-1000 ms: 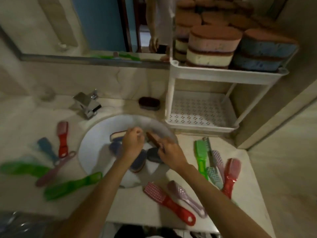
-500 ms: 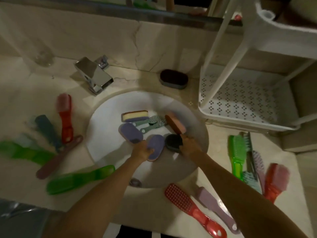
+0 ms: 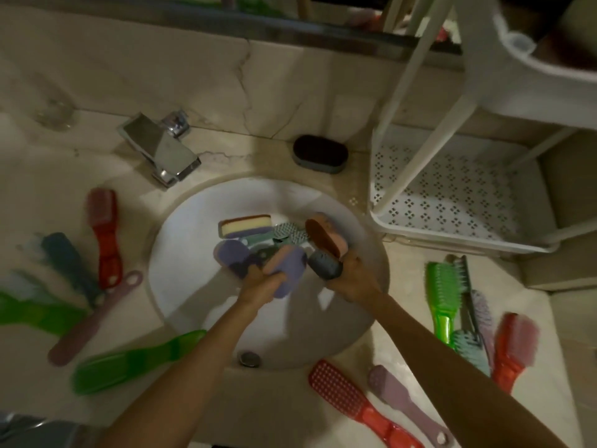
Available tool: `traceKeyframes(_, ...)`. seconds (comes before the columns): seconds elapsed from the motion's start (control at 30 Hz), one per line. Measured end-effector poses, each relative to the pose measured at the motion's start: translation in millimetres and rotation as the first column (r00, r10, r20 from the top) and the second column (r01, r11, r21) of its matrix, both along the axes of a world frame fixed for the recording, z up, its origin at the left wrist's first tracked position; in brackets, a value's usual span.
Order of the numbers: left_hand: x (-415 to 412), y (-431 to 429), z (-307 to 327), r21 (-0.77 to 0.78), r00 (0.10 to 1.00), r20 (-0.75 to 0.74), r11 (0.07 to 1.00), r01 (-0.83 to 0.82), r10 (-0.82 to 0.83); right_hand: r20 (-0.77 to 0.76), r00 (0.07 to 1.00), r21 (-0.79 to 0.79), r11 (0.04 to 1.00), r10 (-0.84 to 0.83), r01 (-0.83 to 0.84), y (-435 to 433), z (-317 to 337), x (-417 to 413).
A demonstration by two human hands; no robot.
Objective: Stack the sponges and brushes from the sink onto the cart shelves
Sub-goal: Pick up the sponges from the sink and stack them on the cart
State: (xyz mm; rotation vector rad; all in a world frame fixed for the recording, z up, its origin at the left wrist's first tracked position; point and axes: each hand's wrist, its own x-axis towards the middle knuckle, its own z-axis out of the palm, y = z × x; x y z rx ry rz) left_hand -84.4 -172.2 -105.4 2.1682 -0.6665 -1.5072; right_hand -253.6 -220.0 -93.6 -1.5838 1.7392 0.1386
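**Sink** (image 3: 181, 286): white, round, set in a pale stone counter (image 3: 284, 402). Drain (image 3: 248, 357) at the near edge. Chrome faucet (image 3: 161, 150) behind, to the left.

**Left hand** (image 3: 261, 287): fingers curled round the near end of a purple sponge (image 3: 290, 273), which is tilted over the bowl.

**Right hand** (image 3: 352, 279): fingers wrapped round a grey sponge (image 3: 324, 266), just right of the purple one. A pink sponge (image 3: 326, 234) with a brown face stands on edge and touches the grey sponge. Whether the hand holds it too cannot be told.

**Loose in the bowl, far side:**
- Yellow sponge (image 3: 245, 224).
- Lilac sponge (image 3: 231, 257), just beside the left hand.
- Teal brush (image 3: 286, 234), between the yellow and pink sponges.

**Counter, behind the sink:** dark sponge (image 3: 319, 153), lying flat.

**Counter, left (blurred):**
- Left red brush (image 3: 105, 234).
- Blue brush (image 3: 69, 263).
- Left mauve brush (image 3: 93, 318).
- Left green brush (image 3: 129, 360).

**Counter, right, lying close together:**
- Right green brush (image 3: 444, 299).
- Aqua brush (image 3: 471, 347).
- Right red brush (image 3: 512, 347).

**Counter, front, side by side:**
- Front red brush (image 3: 355, 402).
- Front mauve brush (image 3: 407, 405).

**Cart** (image 3: 407, 92): white plastic, on the counter right of the sink. The lower shelf (image 3: 452, 195) is perforated. Only the edge of the upper shelf (image 3: 517, 69) shows, at top right, and its contents are too dark to tell.
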Motion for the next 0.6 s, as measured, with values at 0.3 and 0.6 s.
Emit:
traceKeyframes(0.3,15.6,-5.6,138.6,-0.514,0.955,-0.294,0.838,-0.18,0.025,0.363,0.932,-0.273,0.954,-0.02,0.127,-5.7,146.5,30.7)
traceKeyframes(0.6,-4.8,-27.4,266.9,-0.794,0.926,-0.361,0.557,-0.243,-0.11,0.538,0.837,-0.517,0.823,0.099,0.235,4.2,281.5,38.5)
